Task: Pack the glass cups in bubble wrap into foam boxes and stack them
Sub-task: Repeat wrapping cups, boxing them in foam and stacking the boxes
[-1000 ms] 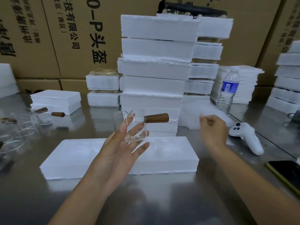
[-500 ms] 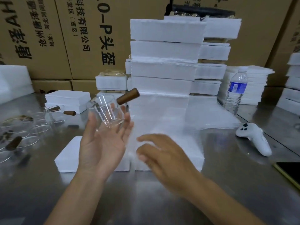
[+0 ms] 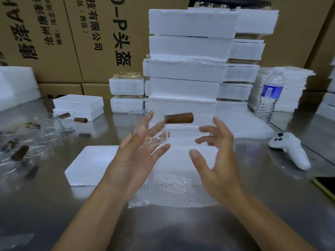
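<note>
My left hand (image 3: 134, 160) holds a clear glass cup with a brown wooden handle (image 3: 178, 118) in the air above the table's middle, fingers spread around the glass and the handle pointing right. My right hand (image 3: 217, 160) hovers just right of the cup with its fingers spread and holds nothing. A sheet of bubble wrap (image 3: 172, 187) lies flat on the steel table below both hands, partly over the open white foam tray (image 3: 90, 163). Behind stands a tall stack of white foam boxes (image 3: 190, 69).
Several more glass cups with wooden handles (image 3: 45, 131) stand at the left. A water bottle (image 3: 270, 95), a white controller (image 3: 290, 149) and a phone (image 3: 326, 185) are at the right. Smaller foam stacks (image 3: 126, 95) and cardboard boxes (image 3: 54, 42) line the back.
My right hand drew a bubble wrap sheet from the right, laid it on the table before me, let go and rose beside the cup. The cup's handle tilted up, then swung level again.
</note>
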The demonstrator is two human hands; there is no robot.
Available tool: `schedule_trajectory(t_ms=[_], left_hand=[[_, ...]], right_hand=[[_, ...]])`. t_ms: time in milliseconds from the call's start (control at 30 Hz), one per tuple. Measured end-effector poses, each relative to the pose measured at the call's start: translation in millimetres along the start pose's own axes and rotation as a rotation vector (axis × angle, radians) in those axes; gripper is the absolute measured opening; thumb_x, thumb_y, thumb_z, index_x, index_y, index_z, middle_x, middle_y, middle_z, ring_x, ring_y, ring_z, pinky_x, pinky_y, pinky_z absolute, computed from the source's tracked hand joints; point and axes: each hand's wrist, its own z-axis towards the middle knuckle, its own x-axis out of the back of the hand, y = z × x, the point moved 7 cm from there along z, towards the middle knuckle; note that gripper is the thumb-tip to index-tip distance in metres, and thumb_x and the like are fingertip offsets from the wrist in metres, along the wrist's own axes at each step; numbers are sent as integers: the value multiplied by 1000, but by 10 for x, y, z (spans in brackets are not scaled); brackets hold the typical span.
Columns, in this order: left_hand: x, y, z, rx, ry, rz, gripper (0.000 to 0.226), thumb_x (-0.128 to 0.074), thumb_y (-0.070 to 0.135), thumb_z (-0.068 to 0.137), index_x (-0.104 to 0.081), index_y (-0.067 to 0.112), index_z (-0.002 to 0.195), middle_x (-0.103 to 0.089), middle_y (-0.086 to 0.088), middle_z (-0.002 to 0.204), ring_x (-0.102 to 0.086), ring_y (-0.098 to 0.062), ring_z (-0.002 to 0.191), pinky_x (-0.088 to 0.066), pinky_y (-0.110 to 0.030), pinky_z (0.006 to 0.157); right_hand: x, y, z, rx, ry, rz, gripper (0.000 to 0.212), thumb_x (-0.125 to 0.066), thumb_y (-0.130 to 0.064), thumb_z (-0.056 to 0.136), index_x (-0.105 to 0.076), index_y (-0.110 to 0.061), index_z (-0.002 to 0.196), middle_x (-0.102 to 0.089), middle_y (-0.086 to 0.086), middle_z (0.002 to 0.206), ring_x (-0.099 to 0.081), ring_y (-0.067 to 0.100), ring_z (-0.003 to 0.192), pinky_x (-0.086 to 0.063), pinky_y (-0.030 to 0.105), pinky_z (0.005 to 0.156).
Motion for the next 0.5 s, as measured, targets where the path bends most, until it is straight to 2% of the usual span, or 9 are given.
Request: schedule_trajectory(t_ms=[67, 133, 233, 300, 367, 433, 500], left_hand=[[-33, -29, -7, -1, 10, 151, 96, -90, 57, 32, -62, 33, 121, -70, 4, 115, -66, -15, 107, -56, -25, 76], [-64, -78, -13, -1, -6, 287, 100, -86, 65, 31, -58, 37, 123, -70, 7, 114, -65, -13, 108, -55, -25, 79], [-98, -164, -34, -4, -43, 446, 84, -81, 73, 35, -61, 51, 114, -68, 10, 118, -62, -15, 112, -48, -34, 94], [-108, -213, -48, 0, -58, 500, 77, -80, 73, 41, -59, 55, 114, -67, 11, 118, -61, -16, 114, -45, -37, 98], [-106, -244, -46, -4, -62, 548, 69, -79, 66, 52, -56, 55, 117, -67, 15, 116, -60, -12, 114, -47, -30, 94], [-107, -265, -46, -12, -53, 582, 63, -77, 53, 64, -51, 50, 121, -67, 23, 112, -62, -2, 109, -51, -17, 79], [-110, -282, -55, -14, -28, 587, 68, -76, 45, 64, -46, 45, 125, -67, 27, 109, -63, 4, 103, -49, -8, 68]], right_hand=[[54, 32, 4, 38, -18, -25, 70, -49, -63, 80, -11, -52, 138, -35, -40, 129, -48, -4, 114, -39, 22, 94], [41, 27, 17, 86, -66, -136, 63, -45, -62, 83, -18, -49, 138, -33, -42, 126, -41, -12, 116, -37, 22, 96], [42, -26, 49, 199, -55, -288, 40, -42, -43, 93, -48, -26, 128, -46, -24, 118, -45, -6, 107, -44, 27, 91], [64, -49, 62, 215, -46, -351, 36, -41, -33, 94, -59, -15, 120, -59, -10, 107, -51, 6, 99, -44, 30, 86], [79, -45, 76, 195, -80, -387, 38, -40, -30, 94, -61, -11, 119, -64, -2, 102, -56, 15, 93, -42, 28, 84], [94, -60, 83, 216, -114, -433, 33, -43, -27, 94, -65, -10, 113, -67, -1, 98, -61, 21, 88, -41, 29, 81], [135, -89, 102, 250, -104, -484, 28, -45, -25, 93, -67, -11, 104, -68, -1, 96, -63, 22, 85, -41, 30, 78]])
